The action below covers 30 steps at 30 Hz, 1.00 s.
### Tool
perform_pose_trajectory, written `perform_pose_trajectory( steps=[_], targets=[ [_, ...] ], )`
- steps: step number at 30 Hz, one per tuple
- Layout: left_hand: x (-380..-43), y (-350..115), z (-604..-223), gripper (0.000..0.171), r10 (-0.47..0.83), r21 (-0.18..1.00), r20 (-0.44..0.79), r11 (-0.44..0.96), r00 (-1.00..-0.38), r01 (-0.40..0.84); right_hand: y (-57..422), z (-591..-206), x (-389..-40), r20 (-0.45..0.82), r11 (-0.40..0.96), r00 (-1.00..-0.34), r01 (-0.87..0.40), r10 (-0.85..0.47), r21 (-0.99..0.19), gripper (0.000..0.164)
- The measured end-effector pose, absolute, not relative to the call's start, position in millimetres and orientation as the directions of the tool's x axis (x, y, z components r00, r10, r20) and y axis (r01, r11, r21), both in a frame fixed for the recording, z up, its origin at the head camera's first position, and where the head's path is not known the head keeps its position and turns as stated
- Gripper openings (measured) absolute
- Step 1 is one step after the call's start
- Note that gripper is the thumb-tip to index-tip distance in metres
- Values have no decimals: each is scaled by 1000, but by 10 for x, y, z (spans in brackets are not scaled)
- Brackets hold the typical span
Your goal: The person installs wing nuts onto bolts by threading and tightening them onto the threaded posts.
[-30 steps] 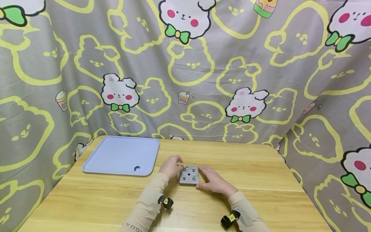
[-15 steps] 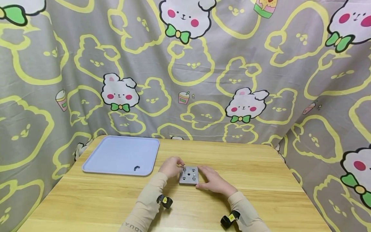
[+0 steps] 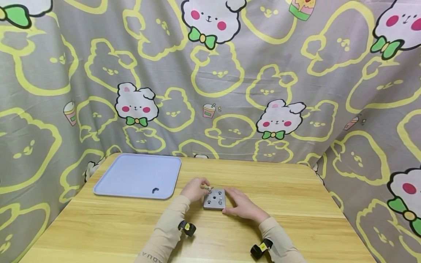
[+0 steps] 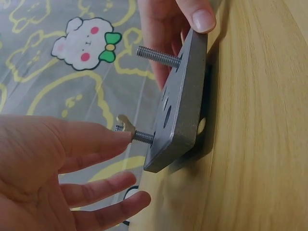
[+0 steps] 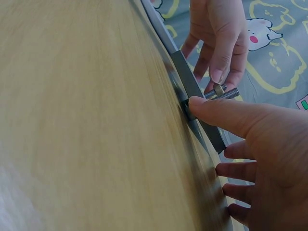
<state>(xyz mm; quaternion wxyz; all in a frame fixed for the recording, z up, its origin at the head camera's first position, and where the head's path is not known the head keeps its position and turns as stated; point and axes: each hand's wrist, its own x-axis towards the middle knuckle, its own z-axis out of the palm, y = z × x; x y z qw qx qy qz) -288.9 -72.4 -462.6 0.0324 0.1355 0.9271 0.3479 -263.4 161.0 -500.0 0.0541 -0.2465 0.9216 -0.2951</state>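
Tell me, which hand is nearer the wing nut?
Left: the left hand pinches the wing nut, while the right hand holds the metal plate along its opposite edge, apart from the wing nut.

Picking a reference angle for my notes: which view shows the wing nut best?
The left wrist view: it shows the wing nut close up and side-on, one wing distinct on its bolt, though the left hand covers part. The head view shows it tiny; the right wrist view shows it small, crowded by a second bolt.

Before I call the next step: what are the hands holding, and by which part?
The left hand pinches the wing nut, exact contact partly hidden. The right hand holds the metal plate by its right edge.
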Motion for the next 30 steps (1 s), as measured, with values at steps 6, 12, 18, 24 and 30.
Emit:
perform_pose_trajectory(
  steps=[6,12,18,24,30],
  targets=[
    [-2896,-721,-4620,23,219,636,62,743,-974,208,1608,-4992,-2627,49,704,-872,-426,-488,-568,84],
    [-2889,-713,-4628,13,175,604,100,771,-979,200,1613,-4996,-2628,59,706,-868,-438,-493,-556,84],
    [-2874,-710,-4625,8,225,600,111,761,-968,246,1614,-4997,-2630,55,704,-869,-434,-491,-563,84],
    [-2892,-704,-4633,28,326,624,31,732,-945,273,1618,-4997,-2627,45,706,-874,-419,-483,-571,85],
    [-2901,-699,-4656,26,311,648,22,720,-950,250,1615,-4999,-2632,46,708,-873,-422,-485,-566,85]
  ],
)
